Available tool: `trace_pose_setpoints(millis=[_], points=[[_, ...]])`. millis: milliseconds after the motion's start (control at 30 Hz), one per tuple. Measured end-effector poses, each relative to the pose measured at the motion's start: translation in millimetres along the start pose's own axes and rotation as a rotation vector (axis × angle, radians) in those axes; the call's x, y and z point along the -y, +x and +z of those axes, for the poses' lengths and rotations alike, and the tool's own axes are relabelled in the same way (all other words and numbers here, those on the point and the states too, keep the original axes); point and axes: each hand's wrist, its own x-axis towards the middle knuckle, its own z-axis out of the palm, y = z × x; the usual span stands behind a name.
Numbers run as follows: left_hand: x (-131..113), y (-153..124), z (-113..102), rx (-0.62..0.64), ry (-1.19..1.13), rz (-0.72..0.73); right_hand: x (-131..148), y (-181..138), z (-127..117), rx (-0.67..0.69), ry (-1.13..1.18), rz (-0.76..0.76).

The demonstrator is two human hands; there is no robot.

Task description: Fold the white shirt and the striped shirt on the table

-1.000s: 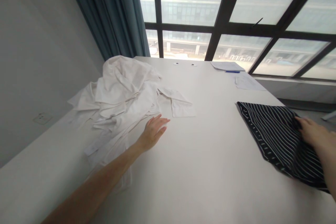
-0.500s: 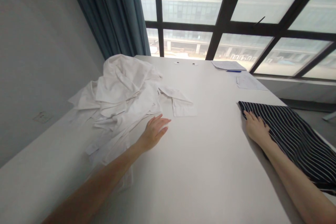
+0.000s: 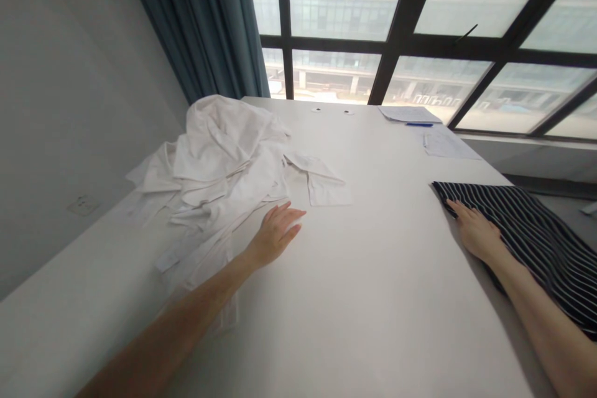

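Note:
My left hand (image 3: 275, 231) lies flat and open on the white table (image 3: 354, 286), its fingertips at the near edge of a crumpled pile of white garments (image 3: 219, 161). One white cuff or sleeve (image 3: 321, 183) sticks out of the pile to the right. My right hand (image 3: 474, 231) rests palm down, fingers stretched out, on the left edge of a folded black cloth with white stripes (image 3: 536, 236) at the table's right side. Neither hand grips anything.
Sheets of paper (image 3: 410, 114) and a blue pen (image 3: 418, 125) lie at the far right of the table, by a large window. A dark teal curtain (image 3: 205, 25) hangs at the back left. A grey wall with a socket (image 3: 83, 204) runs along the left.
My right hand slid from the striped cloth's right part to its left edge, and the cloth shifted slightly rightward. My left hand has stayed in place.

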Motion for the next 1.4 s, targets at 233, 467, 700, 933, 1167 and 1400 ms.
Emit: trace_pose_setpoints(millis=[233,467,700,933,1167,1400], points=[[-5.2,3.0,-3.4,-0.024,0.152,0.087,26.1,0.2,2.6,-0.043,0.004,-0.038],[10.7,39.8,-66.2,-0.088,0.474,0.02,109.4,8.9,-10.7,-0.083,0.278,-0.346],[83.0,47.9,-100.3,-0.245,0.746,-0.41,199.8,-5.9,-15.4,-0.11,0.52,-0.566],[116.5,40.6,-89.8,-0.239,0.626,-0.51,202.1,-22.9,-9.3,-0.11,0.583,-0.582],[124.5,41.1,-87.0,-0.247,0.562,-0.462,202.6,-22.2,-8.8,-0.038,0.614,-0.569],[126.5,36.1,-99.3,-0.299,0.569,-0.537,202.1,-23.2,-10.3,-0.01,0.629,-0.565]])
